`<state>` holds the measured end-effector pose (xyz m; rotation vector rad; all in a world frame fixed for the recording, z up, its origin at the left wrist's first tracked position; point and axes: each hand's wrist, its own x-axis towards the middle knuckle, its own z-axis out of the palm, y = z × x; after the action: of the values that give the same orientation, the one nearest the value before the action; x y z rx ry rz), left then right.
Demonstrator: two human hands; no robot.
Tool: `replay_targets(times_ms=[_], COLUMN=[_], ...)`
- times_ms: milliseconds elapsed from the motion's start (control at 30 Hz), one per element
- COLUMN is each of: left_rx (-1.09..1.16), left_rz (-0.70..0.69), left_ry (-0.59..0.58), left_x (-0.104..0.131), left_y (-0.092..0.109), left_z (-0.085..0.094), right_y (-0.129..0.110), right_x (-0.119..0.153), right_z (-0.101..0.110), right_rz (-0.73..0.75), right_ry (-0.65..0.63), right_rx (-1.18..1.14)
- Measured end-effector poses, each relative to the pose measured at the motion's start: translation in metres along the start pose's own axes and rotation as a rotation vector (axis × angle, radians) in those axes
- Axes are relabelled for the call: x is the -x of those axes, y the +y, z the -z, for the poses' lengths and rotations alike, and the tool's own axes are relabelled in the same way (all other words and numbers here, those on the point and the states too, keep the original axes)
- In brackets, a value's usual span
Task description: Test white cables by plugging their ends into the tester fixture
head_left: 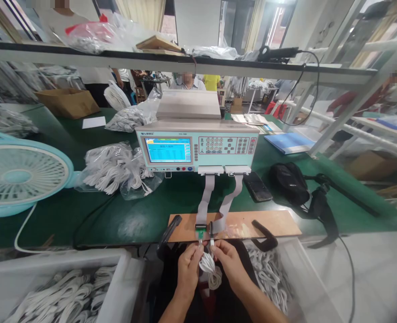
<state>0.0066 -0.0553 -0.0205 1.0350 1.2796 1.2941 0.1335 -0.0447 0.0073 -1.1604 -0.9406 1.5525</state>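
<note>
My left hand (pixel 189 267) and my right hand (pixel 230 262) together hold a coiled white cable (pixel 211 269) just below the bench edge. Each hand pinches one plug end up against the two small connector sockets (pixel 205 229) on a brown board (pixel 238 224). Two grey ribbon cables (pixel 218 202) run from those sockets up to a pale cable tester (pixel 198 146) with a lit blue screen (pixel 167 149) and a keypad.
White bins of coiled cables sit at lower left (pixel 67 291) and lower right (pixel 272 278). Bagged cables (pixel 114 170), a light-blue fan (pixel 16 175), a phone (pixel 257 186), a black bag (pixel 290 181) and a blue folder (pixel 289 142) lie on the green bench. People work beyond.
</note>
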Motion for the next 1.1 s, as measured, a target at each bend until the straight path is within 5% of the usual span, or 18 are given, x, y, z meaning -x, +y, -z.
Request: replay_targets(times_ms=[200, 367, 500, 600, 700, 767, 867, 967, 1100], left_rx=[0.123, -0.025, -0.124, -0.413, -0.794, -0.879, -0.973, -1.003, -1.035], left_rz=[0.098, 0.084, 0.012, -0.112, -0.005, 0.111, 0.313, 0.435, 0.463], left_ry=[0.045, 0.062, 0.117, 0.156, 0.413, 0.522, 0.471, 0.308, 0.208], left_x=[0.003, 0.001, 0.016, 0.032, 0.049, 0.061, 0.08, 0.104, 0.126], left_y=[-0.002, 0.0, 0.023, 0.044, 0.048, 0.038, 0.005, -0.033, -0.069], left_z=[-0.005, -0.011, 0.006, 0.055, 0.14, 0.205, 0.28, 0.31, 0.313], right_y=[0.0, -0.001, 0.005, 0.013, 0.018, 0.019, 0.019, 0.018, 0.015], right_x=[0.0, 0.001, 0.003, -0.002, -0.006, -0.005, -0.004, -0.004, -0.003], right_z=[0.001, -0.001, -0.001, 0.002, 0.005, 0.006, 0.005, 0.004, 0.003], right_rz=[0.014, -0.004, -0.069, -0.093, -0.129, -0.147, -0.156, -0.162, -0.175], right_ry=[-0.009, -0.01, 0.021, 0.052, 0.03, 0.017, 0.04, 0.057, 0.033], right_rx=[0.002, 0.004, 0.035, 0.054, 0.021, 0.004, -0.003, -0.002, 0.0])
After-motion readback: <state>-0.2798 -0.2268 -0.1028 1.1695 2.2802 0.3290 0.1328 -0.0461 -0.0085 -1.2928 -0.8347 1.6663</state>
